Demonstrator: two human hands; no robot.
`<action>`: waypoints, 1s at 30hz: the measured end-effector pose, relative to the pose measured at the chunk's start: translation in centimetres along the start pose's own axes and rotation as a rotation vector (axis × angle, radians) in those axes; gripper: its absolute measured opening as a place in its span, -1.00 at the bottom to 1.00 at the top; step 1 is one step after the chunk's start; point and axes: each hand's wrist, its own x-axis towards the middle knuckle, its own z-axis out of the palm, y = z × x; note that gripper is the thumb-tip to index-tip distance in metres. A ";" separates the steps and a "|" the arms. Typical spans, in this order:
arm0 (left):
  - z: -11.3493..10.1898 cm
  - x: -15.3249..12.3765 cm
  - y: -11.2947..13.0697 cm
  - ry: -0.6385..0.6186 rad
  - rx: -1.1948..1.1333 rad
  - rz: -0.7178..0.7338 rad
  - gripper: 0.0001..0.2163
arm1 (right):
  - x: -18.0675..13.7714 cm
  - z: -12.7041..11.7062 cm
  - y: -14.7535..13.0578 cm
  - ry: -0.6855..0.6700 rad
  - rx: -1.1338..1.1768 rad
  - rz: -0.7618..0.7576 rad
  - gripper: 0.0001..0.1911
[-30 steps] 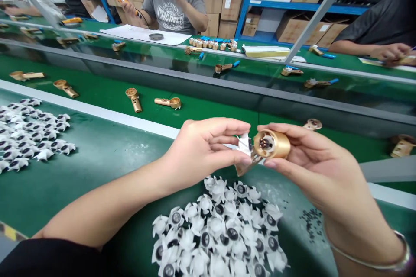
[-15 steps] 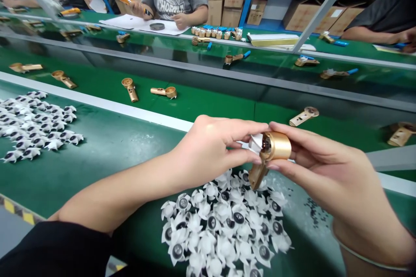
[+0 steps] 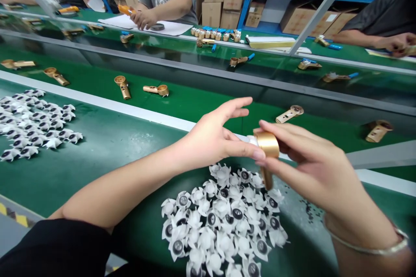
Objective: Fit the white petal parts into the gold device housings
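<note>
My right hand (image 3: 312, 162) grips a gold handheld-fan housing (image 3: 269, 145) by its round head, and the short handle hangs down. Part of a white fan blade (image 3: 252, 139) shows at the head's left opening. My left hand (image 3: 217, 136) has its fingers spread and raised, while its thumb rests against the opening's edge by the blade. Below both hands lies a loose pile of white fan blades (image 3: 224, 220) with dark round centres.
More white fan blades (image 3: 35, 123) cover the bench at left. Gold fan housings (image 3: 157, 90) lie along the green conveyor (image 3: 195, 104) beyond a white rail. Small black bits (image 3: 308, 212) are scattered at right. A person in grey (image 3: 169, 4) works across the line.
My left fingers have lifted off the fan blade and spread apart. The blade sits deeper in the housing, which moved slightly left. Housings on the near conveyor shifted left.
</note>
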 end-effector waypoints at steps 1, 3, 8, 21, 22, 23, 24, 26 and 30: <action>-0.5 0.2 0.1 -0.053 0.153 -0.021 -0.15 | 0.8 0.4 1.4 -0.019 -0.056 0.042 -0.46; -1.3 0.5 0.2 -0.254 0.513 -0.058 -0.21 | 2.4 1.4 5.0 -0.066 -0.222 0.159 -0.41; -0.9 0.6 -0.3 -0.727 0.870 -0.039 -0.39 | 2.9 2.6 10.6 -0.112 -0.404 0.327 -0.37; -0.9 1.2 -0.5 -0.645 0.675 -0.089 -0.76 | -15.2 -0.1 4.7 -0.166 -0.369 0.297 -0.85; -0.9 1.3 -0.4 -0.616 0.631 -0.102 -0.72 | -15.3 0.1 4.7 -0.159 -0.376 0.264 -0.84; -0.9 1.3 -0.5 -0.579 0.579 -0.115 -0.69 | -15.2 0.3 4.7 -0.161 -0.390 0.227 -0.84; -0.8 1.3 -0.5 -0.538 0.525 -0.125 -0.67 | -15.1 0.4 4.7 -0.169 -0.410 0.190 -0.84; -0.5 1.4 -0.8 -0.449 0.428 -0.135 -0.67 | -14.7 0.6 4.8 -0.196 -0.453 0.133 -0.83; 0.0 1.6 -1.6 -0.325 0.243 -0.185 -0.64 | -14.3 0.6 4.9 -0.223 -0.491 0.104 -0.78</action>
